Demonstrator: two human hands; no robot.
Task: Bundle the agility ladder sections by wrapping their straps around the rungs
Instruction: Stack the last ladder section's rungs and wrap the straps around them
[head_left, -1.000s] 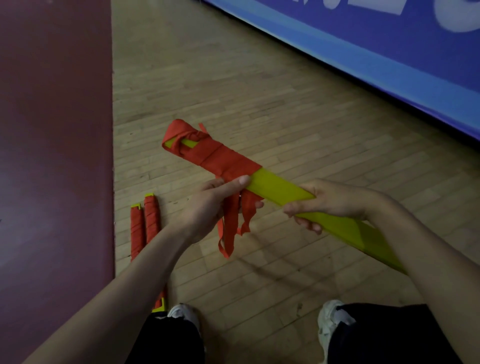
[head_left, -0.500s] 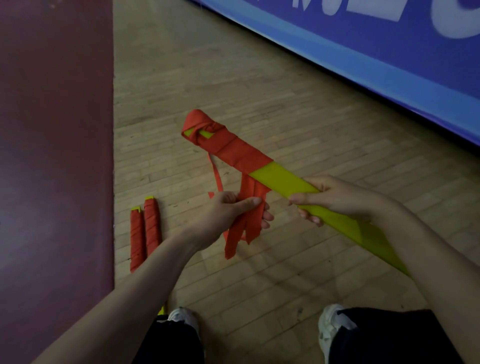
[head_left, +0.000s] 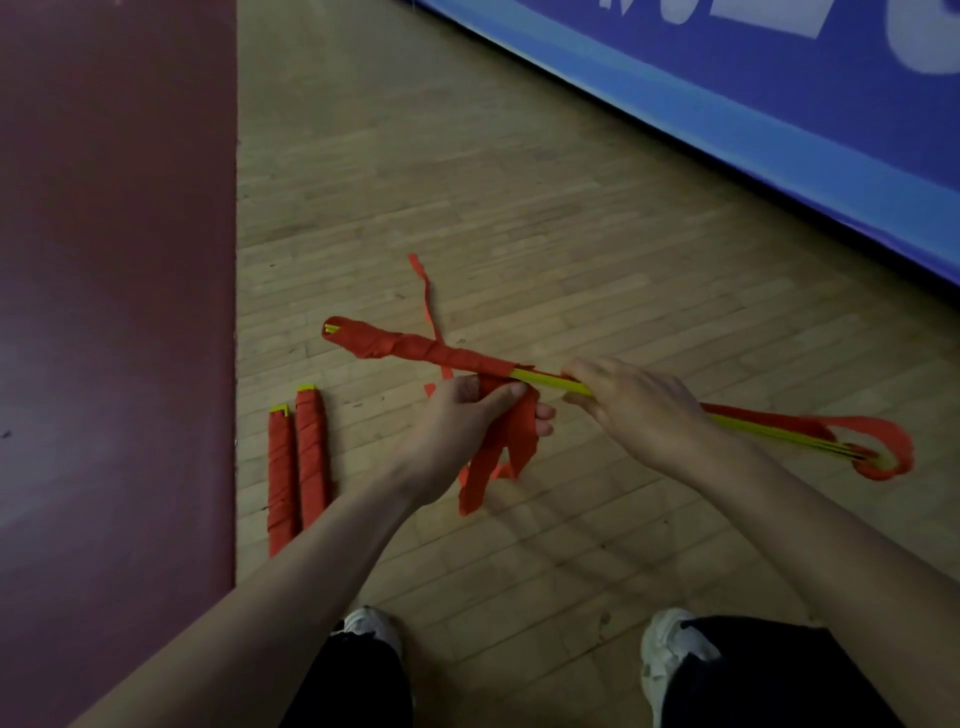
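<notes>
Yellow rungs (head_left: 550, 383) are held edge-on above wooden floor (head_left: 519, 208), gripped by right hand (head_left: 639, 410). Loose red strap (head_left: 498, 447) is pinched by left hand (head_left: 462, 431) beneath the wrapped end. Two finished bundles (head_left: 296, 467) are laid by maroon mat (head_left: 114, 312).

The right hand (head_left: 639, 410) is covering the middle of the yellow rungs (head_left: 550, 383); the left forearm (head_left: 332, 551) is hiding the near ends of two wrapped bundles (head_left: 310, 457); the top edge is cutting off the white lettering (head_left: 753, 13) on the blue banner (head_left: 779, 119), leaving it unreadable.
</notes>
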